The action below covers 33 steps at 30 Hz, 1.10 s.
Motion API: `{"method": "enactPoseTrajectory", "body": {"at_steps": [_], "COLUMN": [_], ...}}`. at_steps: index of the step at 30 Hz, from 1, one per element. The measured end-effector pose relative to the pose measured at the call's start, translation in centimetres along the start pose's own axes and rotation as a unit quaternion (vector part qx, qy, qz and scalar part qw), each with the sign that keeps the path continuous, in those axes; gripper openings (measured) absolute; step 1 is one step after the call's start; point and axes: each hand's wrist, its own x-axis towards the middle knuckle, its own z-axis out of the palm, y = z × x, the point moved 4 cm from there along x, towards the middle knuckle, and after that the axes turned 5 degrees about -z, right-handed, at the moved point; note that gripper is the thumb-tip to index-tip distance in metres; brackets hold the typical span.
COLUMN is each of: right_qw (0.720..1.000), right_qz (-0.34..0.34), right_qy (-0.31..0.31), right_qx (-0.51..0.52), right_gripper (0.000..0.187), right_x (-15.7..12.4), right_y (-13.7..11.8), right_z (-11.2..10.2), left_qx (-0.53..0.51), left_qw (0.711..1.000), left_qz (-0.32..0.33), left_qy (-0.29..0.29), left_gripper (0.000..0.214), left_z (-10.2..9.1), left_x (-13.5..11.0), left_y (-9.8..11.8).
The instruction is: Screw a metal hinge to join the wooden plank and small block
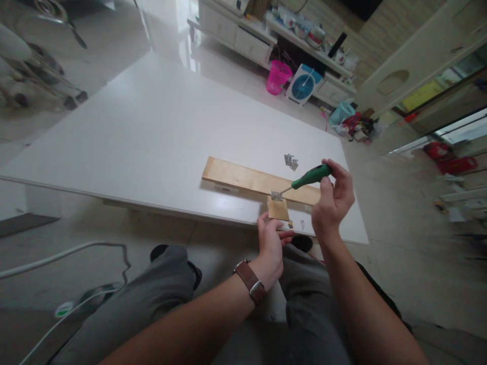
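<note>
My right hand grips a green-handled screwdriver by the end of its handle. The screwdriver's tip meets a metal hinge, which bridges a long wooden board and a small square wooden piece. My left hand is at the near edge of the small piece, fingers closed around it from below and the side. Beside that piece lies a tiny yellowish item, too small to make out. Several more metal hinges lie loose beyond the board.
The white table stretches far to the left. Past it stand a pink basket, a blue-and-white box fan and a light blue basket on the floor, before a white cabinet. A white cable runs at lower left.
</note>
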Motion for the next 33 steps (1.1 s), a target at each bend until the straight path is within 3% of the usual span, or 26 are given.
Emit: {"method": "enactPoseTrajectory", "body": {"at_steps": [7,12,17,33], "right_qw": [0.999,1.0,0.999,1.0], "right_qz": [0.004,0.013,0.017,0.006], "right_qy": [0.022,-0.008,0.017,-0.006], "right_qx": [-0.037,-0.004,-0.041,-0.022], "right_gripper": [0.025,0.03,0.028,0.031], "right_x": [-0.01,-0.09,-0.06,0.0], "right_y": [0.03,0.15,0.28,-0.05], "right_z": [-0.24,0.01,-0.22,-0.03], "left_qx": [0.001,0.002,-0.001,-0.004], "left_qw": [1.0,1.0,1.0,1.0], "left_qz": [0.004,0.002,0.0,-0.003], "left_qy": [-0.002,-0.004,0.002,0.003], "left_gripper": [0.057,0.058,0.06,0.058], "left_z": [-0.07,-0.1,-0.2,-0.08], "left_x": [0.02,0.03,0.17,-0.19], "left_y": [-0.08,-0.11,-0.15,0.05]}}
